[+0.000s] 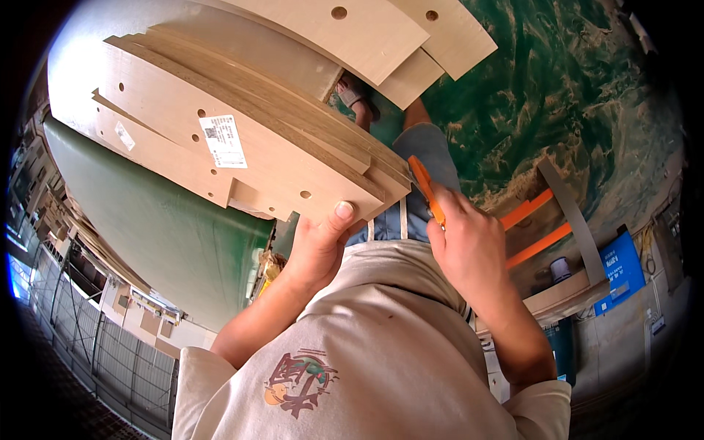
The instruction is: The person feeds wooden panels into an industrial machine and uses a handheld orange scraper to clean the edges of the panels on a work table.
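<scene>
A stack of pale wooden panels (257, 160) with drilled round holes lies at a slant in front of me, its near corner close to my waist. A white printed label (223, 143) is stuck on the top panel. My left hand (323, 238) grips the near edge of the stack, thumb on the top face and fingers hidden below it. In my closed right hand (469, 238) is an orange utility knife (427, 189). Its front end is at the stack's right corner; whether the blade touches the wood I cannot tell.
More drilled wooden panels (367, 33) lie at the far side. Dust covers the green floor (535, 95) on the right. A frame with orange bars (539, 246) stands at the right, beside a blue box (622, 271). To the left runs a long green surface (161, 220).
</scene>
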A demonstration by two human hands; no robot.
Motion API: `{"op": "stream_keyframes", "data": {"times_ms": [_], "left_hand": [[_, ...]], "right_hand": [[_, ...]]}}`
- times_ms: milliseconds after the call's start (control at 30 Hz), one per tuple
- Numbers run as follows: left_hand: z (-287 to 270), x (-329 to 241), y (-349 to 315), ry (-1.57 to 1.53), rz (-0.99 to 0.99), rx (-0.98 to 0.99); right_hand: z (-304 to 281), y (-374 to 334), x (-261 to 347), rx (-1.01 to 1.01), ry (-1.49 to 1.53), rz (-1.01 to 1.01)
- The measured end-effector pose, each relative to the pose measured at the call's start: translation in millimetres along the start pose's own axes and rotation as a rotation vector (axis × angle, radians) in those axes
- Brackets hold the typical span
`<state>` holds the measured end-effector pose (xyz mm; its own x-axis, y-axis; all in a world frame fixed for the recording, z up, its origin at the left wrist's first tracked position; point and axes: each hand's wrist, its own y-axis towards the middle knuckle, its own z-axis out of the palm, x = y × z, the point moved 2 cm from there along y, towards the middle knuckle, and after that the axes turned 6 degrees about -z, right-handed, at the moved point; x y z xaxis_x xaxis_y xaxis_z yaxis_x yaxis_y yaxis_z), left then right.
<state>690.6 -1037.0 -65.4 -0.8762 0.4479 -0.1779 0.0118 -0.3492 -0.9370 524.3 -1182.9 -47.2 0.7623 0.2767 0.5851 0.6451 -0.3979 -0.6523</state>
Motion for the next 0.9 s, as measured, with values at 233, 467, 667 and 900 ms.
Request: {"op": "stream_keyframes", "data": {"times_ms": [233,467,667,900], "left_hand": [[-3.7,4.1,3.4,0.018,0.019,-0.018],[-7.2,8.2,5.1,0.011,0.033,-0.025],[-8.6,8.8,4.9,0.076,0.047,-0.051],[-9.9,7.9,5.6,0.025,0.014,-0.029]], "right_hand": [[-1.0,-3.8,-0.7,-0.031,0.022,-0.040],[5.9,0.0,-4.5,-0.049,0.029,-0.038],[13.1,1.2,-1.8,-0.074,0.026,0.006],[24.8,8.7,-6.4,-0.148,0.012,0.008]]}}
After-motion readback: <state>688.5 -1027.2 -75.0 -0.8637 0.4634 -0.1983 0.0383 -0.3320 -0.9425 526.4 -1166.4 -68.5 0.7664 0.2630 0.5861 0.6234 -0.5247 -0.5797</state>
